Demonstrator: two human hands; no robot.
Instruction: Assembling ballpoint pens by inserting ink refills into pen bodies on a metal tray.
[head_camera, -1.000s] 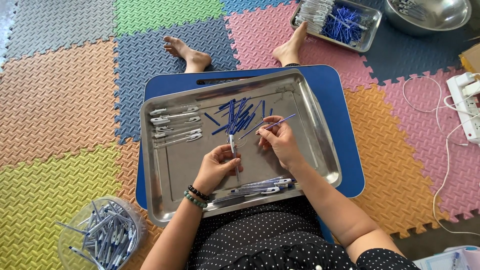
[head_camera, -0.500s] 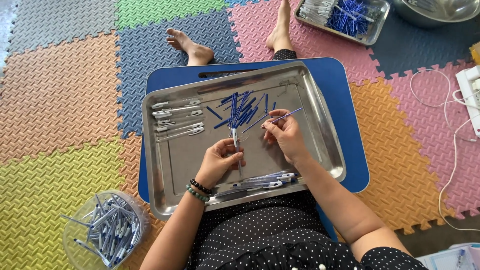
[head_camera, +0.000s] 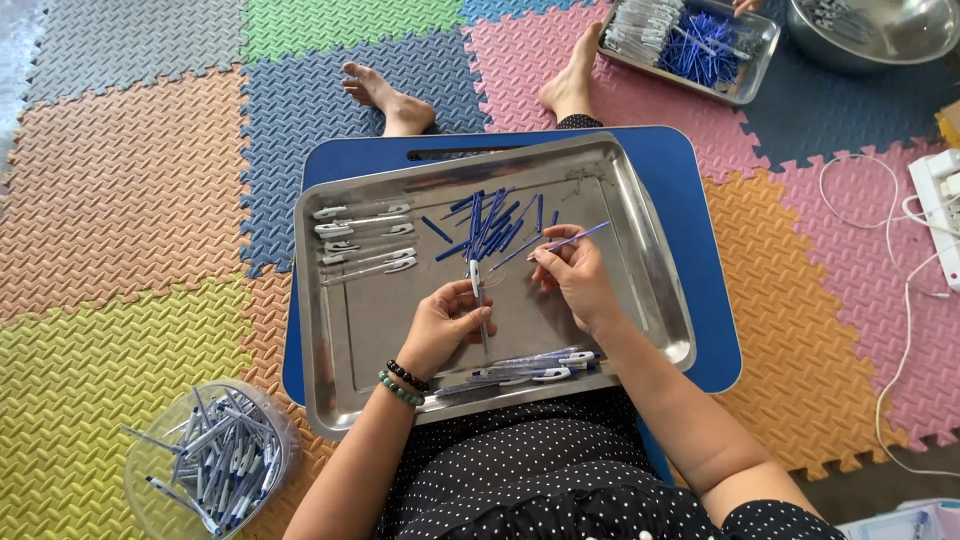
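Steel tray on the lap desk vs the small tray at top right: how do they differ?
The steel tray is larger, lies fully in view on the blue lap desk, and holds spread-out parts: clear barrels in rows, loose blue refills. Both hands, the left hand and the right hand, work over it. The small tray sits on the foam mat, cut off by the frame edge, parts heaped, untouched. Both are shiny rectangular metal.

A single head-worn camera looks steeply down from above the steel tray (head_camera: 330, 330), fairly near, framing the lap, both forearms and surrounding foam mats (head_camera: 130, 200).
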